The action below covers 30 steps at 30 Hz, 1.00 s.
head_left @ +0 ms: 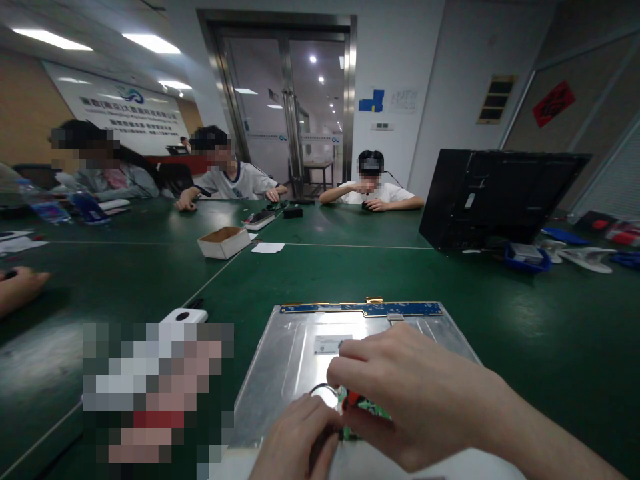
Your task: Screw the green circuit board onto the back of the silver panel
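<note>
On the panel (260, 380): we see a green board (373, 408) at the near part, half hidden, and a blue board (320, 309) along the far edge.
Panel's lie: metal face up, flat on the table (350, 267) straight before us, probably so that the table bears the weight and both hands are free.
Right hand (415, 387): reaching over the panel's near right part, thumb and fingers closed on a red piece (353, 398) just above the green board. Our own fingers hide most of it, so we cannot tell what it is. The arched wrist likely lets us get at the board from above.
Left hand (300, 433): fingers curled at the panel's near part, just beside the other, next to a dark wire (321, 385); whether we pinch the wire we cannot tell. Working this close, we seem to be steadying the spot.
Box (224, 243): beyond the panel and to its left, open side up, perhaps for ready use.
Monitor (500, 200): beyond the panel to its right, back towards us, apparently set aside to leave us elbow room.
</note>
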Motion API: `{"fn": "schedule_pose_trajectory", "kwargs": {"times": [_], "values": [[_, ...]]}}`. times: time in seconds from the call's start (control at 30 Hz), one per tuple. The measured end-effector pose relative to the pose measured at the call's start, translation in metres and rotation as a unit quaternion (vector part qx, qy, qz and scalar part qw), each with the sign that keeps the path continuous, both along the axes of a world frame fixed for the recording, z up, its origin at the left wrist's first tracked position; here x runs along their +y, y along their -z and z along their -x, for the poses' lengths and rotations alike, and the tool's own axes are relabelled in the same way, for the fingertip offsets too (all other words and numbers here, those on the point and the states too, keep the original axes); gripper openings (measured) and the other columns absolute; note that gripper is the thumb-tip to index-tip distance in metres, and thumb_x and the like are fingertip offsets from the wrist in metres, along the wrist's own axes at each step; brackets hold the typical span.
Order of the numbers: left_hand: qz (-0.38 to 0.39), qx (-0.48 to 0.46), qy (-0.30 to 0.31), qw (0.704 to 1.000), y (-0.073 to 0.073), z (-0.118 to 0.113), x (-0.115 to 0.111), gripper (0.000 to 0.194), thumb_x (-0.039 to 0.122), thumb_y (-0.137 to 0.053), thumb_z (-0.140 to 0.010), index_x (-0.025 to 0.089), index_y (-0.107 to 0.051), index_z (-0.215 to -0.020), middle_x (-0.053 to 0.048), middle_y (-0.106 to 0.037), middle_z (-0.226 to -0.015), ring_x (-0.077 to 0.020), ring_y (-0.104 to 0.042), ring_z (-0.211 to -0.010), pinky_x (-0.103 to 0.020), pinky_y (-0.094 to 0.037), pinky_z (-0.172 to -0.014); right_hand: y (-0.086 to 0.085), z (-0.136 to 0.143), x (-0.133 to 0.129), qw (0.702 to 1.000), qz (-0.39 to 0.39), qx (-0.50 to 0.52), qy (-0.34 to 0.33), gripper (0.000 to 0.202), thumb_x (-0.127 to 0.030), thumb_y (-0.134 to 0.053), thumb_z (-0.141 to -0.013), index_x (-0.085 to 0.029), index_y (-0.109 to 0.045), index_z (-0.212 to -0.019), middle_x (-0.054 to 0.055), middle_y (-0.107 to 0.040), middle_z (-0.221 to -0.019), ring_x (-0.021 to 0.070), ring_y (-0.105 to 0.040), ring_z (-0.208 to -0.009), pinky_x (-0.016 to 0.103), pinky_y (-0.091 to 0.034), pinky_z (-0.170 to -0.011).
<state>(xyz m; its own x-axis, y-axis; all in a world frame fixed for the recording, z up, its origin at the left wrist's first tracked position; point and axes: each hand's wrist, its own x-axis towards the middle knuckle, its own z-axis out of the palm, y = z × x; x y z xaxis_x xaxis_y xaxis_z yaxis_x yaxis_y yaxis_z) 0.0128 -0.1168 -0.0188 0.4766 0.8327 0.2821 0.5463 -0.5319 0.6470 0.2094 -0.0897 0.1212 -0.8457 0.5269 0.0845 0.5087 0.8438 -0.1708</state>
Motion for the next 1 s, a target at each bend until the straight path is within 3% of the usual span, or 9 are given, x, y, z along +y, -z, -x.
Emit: {"fn": "schedule_pose_trajectory", "kwargs": {"times": [0.27, 0.53, 0.77, 1.0], "values": [[-0.019, -0.006, -0.001, 1.000, -0.0020, 0.0007, 0.0012, 0.013, 0.017, -0.053, -0.084, 0.021, -0.065, -0.085, -0.005, -0.067, -0.084, -0.0205, -0.064, -0.079, -0.030, -0.054, -0.078, 0.0006, 0.0008, -0.0006, 1.000, -0.013, 0.004, 0.010, 0.007, -0.021, -0.055, -0.082, -0.020, -0.052, -0.088, -0.001, -0.062, -0.082, 0.0118, -0.051, -0.062, 0.028, -0.022, -0.046], [-0.024, -0.011, -0.011, 1.000, -0.0017, 0.0005, -0.0012, 0.012, 0.019, -0.054, -0.085, 0.022, -0.066, -0.087, -0.005, -0.067, -0.084, -0.0214, -0.064, -0.079, -0.030, -0.055, -0.076, 0.0007, 0.0008, 0.0008, 1.000, -0.024, 0.000, 0.020, 0.015, -0.035, -0.053, -0.091, -0.021, -0.054, -0.088, -0.002, -0.063, -0.077, 0.0121, -0.053, -0.061, 0.029, -0.021, -0.048], [0.004, 0.006, -0.006, 1.000, -0.0004, 0.0011, -0.0012, 0.011, 0.019, -0.052, -0.086, 0.021, -0.063, -0.085, -0.005, -0.066, -0.085, -0.0215, -0.063, -0.081, -0.032, -0.054, -0.080, -0.0006, -0.0001, -0.0010, 1.000, 0.011, 0.005, -0.004, 0.017, -0.025, -0.058, -0.079, -0.020, -0.051, -0.093, 0.000, -0.062, -0.085, 0.0129, -0.051, -0.064, 0.027, -0.025, -0.048], [-0.006, 0.001, 0.001, 1.000, 0.0001, 0.0000, 0.0010, 0.013, 0.017, -0.052, -0.085, 0.021, -0.063, -0.085, -0.005, -0.066, -0.085, -0.0207, -0.063, -0.081, -0.030, -0.054, -0.077, 0.0010, 0.0008, 0.0002, 1.000, -0.005, 0.009, 0.014, 0.008, -0.022, -0.054, -0.083, -0.020, -0.051, -0.090, -0.001, -0.064, -0.082, 0.0126, -0.052, -0.062, 0.027, -0.022, -0.048]]}}
